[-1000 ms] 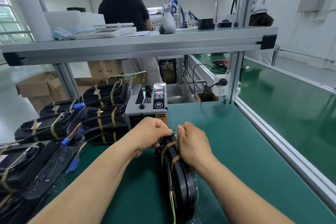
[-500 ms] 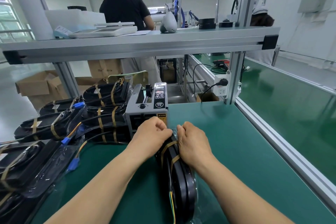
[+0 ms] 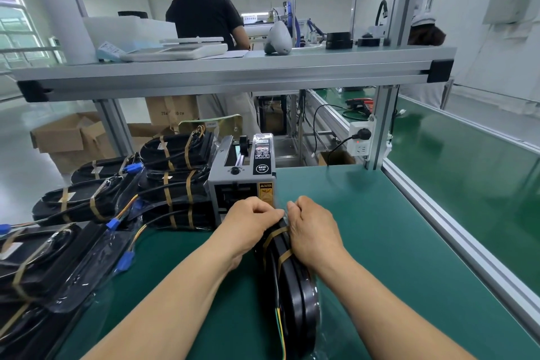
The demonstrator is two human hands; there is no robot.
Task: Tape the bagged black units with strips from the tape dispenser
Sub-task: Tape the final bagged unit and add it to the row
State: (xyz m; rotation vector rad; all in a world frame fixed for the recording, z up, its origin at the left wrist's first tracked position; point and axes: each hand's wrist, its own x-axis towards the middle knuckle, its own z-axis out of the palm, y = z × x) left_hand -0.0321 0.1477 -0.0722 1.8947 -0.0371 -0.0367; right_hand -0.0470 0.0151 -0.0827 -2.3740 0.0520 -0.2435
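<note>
Underneath, green bench mat (image 3: pixel 365 228), factory hall.

Counts visible: one tape dispenser (image 3: pixel 242 172); two hands, left hand (image 3: pixel 248 223) and right hand (image 3: pixel 314 231), both closed in a grip on one bagged black unit (image 3: pixel 295 295) bearing two tape strips (image 3: pixel 274 235). Taped units stacked at left (image 3: pixel 175 178): at least six; exact number unclear. Blue connectors (image 3: pixel 113 223): five.

My left hand (image 3: pixel 251 221) and right hand (image 3: pixel 311 228) hide the bagged unit's (image 3: pixel 295 295) top end (its near end runs off-frame).
</note>
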